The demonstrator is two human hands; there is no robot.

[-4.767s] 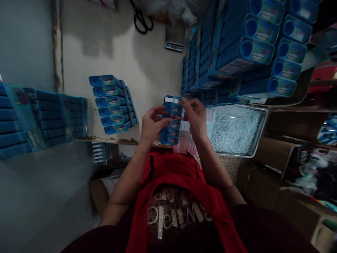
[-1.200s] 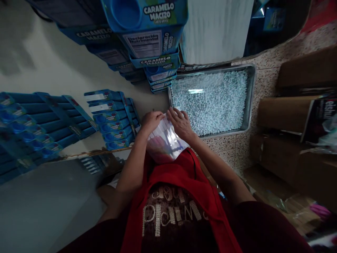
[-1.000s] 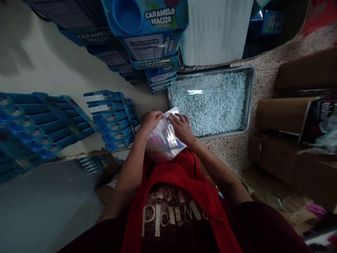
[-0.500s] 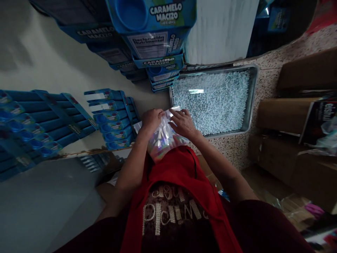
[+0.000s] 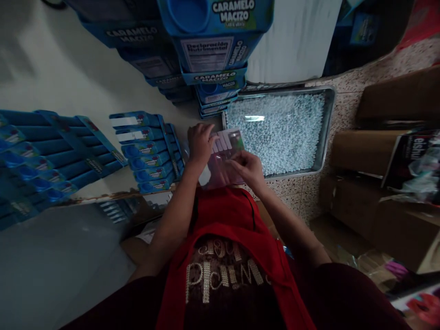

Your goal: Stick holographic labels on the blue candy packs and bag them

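Observation:
A shiny, see-through sheet (image 5: 220, 172) with pale strips along its upper part is in front of my red apron. My left hand (image 5: 200, 145) is closed on its upper left side, fingers bent over the edge. My right hand (image 5: 250, 168) is closed in a pinch over the sheet's right part; what lies between the fingertips is too small and dark to make out. Left of the sheet stands a row of blue candy boxes (image 5: 147, 160), two of them with white strips on their ends.
A metal tray (image 5: 330, 126) full of small pale blue-white pellets lies beyond my right hand. Stacked blue boxes (image 5: 213, 50) marked "Caramelo Macizo" rise at the back. More blue boxes (image 5: 58, 151) lie on the left. Cardboard boxes (image 5: 364, 151) stand at the right.
The sheet has tilted, and its rainbow glare has given way to a pinkish see-through look. My right hand has gone from flattened fingers to a pinch, slightly lower; my left hand has risen a little.

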